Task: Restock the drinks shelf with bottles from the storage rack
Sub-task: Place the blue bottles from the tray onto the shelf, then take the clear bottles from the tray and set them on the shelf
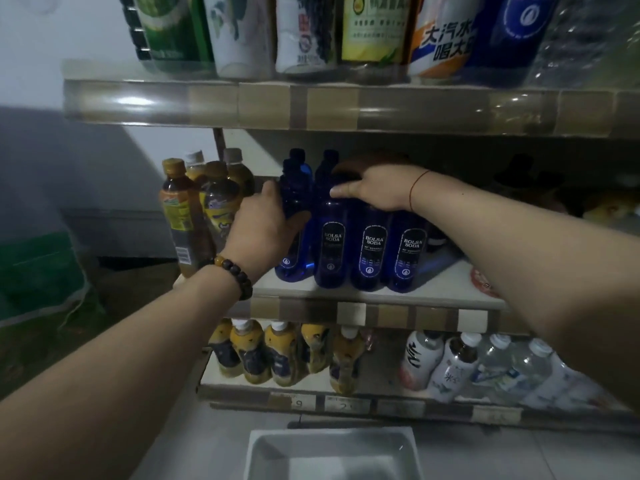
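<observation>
Left arm: bare, stretched forward and up from the lower left, a dark bead bracelet on the wrist.
Left hand: back toward the camera, fingers curled round a blue bottle's side, thumb on the near side.
Right arm: bare, reaching in from the right, a thin red string round the wrist.
Right hand: palm down, just right of and above the left hand, fingers draped over bottle tops, thumb pointing left.

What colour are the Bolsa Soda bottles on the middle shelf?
Deep blue, with dark labels; the Bolsa Soda bottles show clearly in the head view.
</observation>
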A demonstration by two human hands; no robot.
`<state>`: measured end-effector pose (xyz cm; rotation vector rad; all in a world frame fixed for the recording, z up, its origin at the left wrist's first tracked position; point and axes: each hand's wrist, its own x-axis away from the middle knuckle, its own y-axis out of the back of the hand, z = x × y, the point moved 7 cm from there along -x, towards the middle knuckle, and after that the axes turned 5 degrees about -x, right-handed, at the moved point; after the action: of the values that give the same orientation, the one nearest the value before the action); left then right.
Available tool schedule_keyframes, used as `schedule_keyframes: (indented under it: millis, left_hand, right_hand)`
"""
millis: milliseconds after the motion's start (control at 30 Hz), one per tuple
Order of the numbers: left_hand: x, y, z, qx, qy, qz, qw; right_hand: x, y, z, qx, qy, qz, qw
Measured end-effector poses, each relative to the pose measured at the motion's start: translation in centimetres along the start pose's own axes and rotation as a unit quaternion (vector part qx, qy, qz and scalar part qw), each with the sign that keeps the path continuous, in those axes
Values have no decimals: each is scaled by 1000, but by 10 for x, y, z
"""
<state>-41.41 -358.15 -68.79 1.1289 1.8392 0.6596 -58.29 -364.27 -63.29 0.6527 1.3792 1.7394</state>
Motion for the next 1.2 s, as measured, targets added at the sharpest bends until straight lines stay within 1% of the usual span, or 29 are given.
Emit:
schedule_keyframes:
  millis: [67,167,267,400,533,567,633,700,733,800,867,933,1000,1100,1200]
  left_hand:
    - [-1,0,1,-4,-8,-1,1000]
    - [-2,0,1,-3,-14,-3,1000]
    - [-4,0,6,8,-13,0,1000]
    - [0,1,16,24,-31,-3,999]
    - [9,-3,13,38,-58,-1,998]
    - [13,0,11,43,-63,-10,997]
    - [27,14,6,28,-88,-64,994]
    - [52,23,-9,2,-131,-118,984]
    - [66,21,-20,0,-156,-121,980]
    - [88,-6,-41,17,-213,-65,975]
    - [111,-51,-62,44,-254,21,966]
    - [137,-93,-78,62,-294,85,950]
    - [172,-139,-100,84,-328,141,930]
    - [219,-198,-123,117,-325,215,914]
    - [265,-247,-147,152,-322,265,896]
  right_hand:
    - [-3,-3,-4,5,-35,20,999]
    - [-8,-6,-6,43,-91,58,993]
    - [-9,-5,-1,65,-119,57,989]
    - [8,-2,12,61,-103,5,993]
    - [35,-9,7,13,-83,-60,995]
    - [43,-11,3,14,-79,-72,994]
    - [61,-12,-3,29,-59,-112,992]
    - [87,-9,-6,32,-16,-180,983]
    - [103,-8,-8,21,4,-213,977]
    - [141,-12,-17,-12,15,-275,961]
    - [184,-28,-39,-51,-25,-296,953]
    - [222,-58,-66,-105,-90,-283,949]
    - [267,-91,-103,-162,-178,-263,934]
    - [327,-133,-145,-219,-285,-228,905]
    - [382,-170,-177,-214,-366,-198,884]
